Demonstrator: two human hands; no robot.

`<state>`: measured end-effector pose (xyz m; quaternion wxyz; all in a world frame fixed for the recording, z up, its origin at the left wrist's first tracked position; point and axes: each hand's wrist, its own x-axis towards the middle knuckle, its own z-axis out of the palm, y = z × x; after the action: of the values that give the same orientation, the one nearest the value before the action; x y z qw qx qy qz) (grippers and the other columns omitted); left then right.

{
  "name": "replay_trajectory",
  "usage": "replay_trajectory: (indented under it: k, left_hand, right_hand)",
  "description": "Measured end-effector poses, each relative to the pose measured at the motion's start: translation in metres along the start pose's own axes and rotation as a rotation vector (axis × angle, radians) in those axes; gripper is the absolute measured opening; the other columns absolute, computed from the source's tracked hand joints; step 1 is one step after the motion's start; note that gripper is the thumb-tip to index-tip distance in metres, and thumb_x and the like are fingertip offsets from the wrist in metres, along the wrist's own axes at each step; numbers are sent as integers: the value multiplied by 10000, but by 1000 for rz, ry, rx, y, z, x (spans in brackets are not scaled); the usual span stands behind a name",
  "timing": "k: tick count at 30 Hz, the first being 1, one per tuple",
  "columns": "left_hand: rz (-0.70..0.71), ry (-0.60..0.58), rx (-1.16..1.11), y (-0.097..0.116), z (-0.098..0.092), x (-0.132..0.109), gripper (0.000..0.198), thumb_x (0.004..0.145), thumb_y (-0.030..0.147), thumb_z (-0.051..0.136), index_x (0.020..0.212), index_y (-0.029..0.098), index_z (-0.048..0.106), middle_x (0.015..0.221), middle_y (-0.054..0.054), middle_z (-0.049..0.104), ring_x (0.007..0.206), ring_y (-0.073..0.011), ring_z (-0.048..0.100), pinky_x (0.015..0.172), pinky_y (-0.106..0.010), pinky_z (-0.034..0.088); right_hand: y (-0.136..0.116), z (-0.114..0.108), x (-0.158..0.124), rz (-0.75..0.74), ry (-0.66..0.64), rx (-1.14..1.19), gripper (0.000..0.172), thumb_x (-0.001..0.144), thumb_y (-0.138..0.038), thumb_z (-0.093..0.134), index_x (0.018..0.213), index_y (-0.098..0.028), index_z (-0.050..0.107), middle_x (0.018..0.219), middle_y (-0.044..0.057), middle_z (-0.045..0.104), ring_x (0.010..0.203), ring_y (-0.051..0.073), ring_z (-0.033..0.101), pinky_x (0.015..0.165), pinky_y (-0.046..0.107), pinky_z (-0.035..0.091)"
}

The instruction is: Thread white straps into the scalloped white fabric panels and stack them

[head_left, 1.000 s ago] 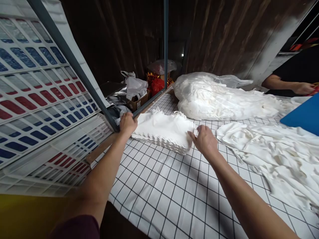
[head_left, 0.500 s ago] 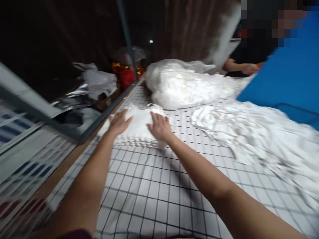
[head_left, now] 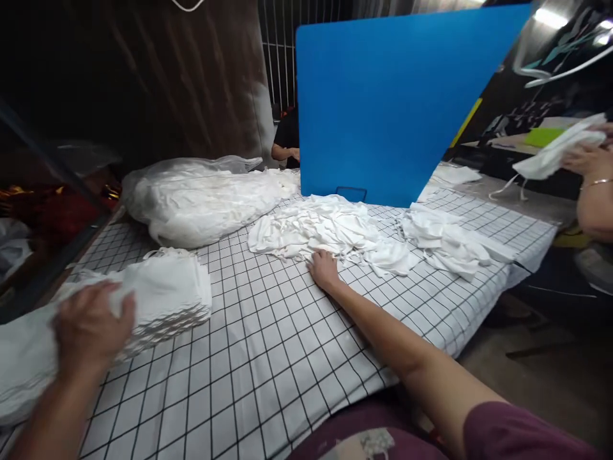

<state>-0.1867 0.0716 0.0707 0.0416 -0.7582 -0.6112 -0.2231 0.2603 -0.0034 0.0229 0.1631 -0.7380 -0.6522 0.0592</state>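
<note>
A neat stack of white cloth pouches (head_left: 165,287), with string loops at its far edge, lies on the left of the table. Over its left part is my left hand (head_left: 93,322), blurred, thumb spread from the fingers, palm down on the cloth. More white cloth (head_left: 22,358) extends to the left of that hand. My right hand (head_left: 324,268) reaches to the near edge of a loose, crumpled pile of white pouches (head_left: 330,230). Its fingers are curled down on the cloth there; the fingertips are partly hidden.
A clear plastic bag of white cloth (head_left: 205,198) lies at the back left. Behind the pile stands a blue board (head_left: 383,108). More white pouches (head_left: 445,239) lie right, on the checked tablecloth (head_left: 239,377). A co-worker's hands (head_left: 589,156) hold a white pouch at far right.
The view has swung right. Both hands were flat on the stack; my right hand has left it for the loose pile, while my left stays over the stack.
</note>
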Motion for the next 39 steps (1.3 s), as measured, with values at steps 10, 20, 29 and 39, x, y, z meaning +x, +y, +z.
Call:
replay_trajectory:
  k: [10, 20, 29, 39]
  left_hand:
    - [94, -544, -767, 275, 91, -56, 427, 837, 495, 579, 1197, 265, 595, 1229, -117, 645, 1070, -272, 652, 867, -404, 559]
    - [-60, -630, -742, 239, 97, -70, 205, 815, 358, 601, 962, 238, 679, 829, -45, 658, 721, -199, 612, 680, -331, 522]
    - [-41, -357, -371, 245, 92, -80, 463, 855, 584, 600, 1110, 198, 597, 1135, -152, 566, 1076, -325, 548, 896, -458, 485]
    - [50, -497, -113, 299, 114, -34, 398, 928, 496, 547, 1067, 126, 598, 1099, -136, 610, 1057, -291, 553, 875, -403, 467]
  right_hand:
    - [11, 11, -103, -365, -163, 194, 155, 936, -249, 531, 955, -161, 657, 999, 94, 633, 854, 178, 540, 754, 275, 444]
    - [49, -24, -128, -454, -155, 604, 214, 975, -303, 499, 1088, -180, 634, 1038, 100, 646, 955, 201, 598, 855, 339, 510]
    - [71, 0, -67, -147, -17, 249, 283, 906, -384, 581, 1093, -179, 640, 1044, 130, 614, 994, 294, 566, 888, 445, 484]
    - [43, -41, -77, -462, -450, 411, 351, 993, -465, 425, 919, -208, 651, 912, 91, 632, 768, 203, 612, 697, 347, 496]
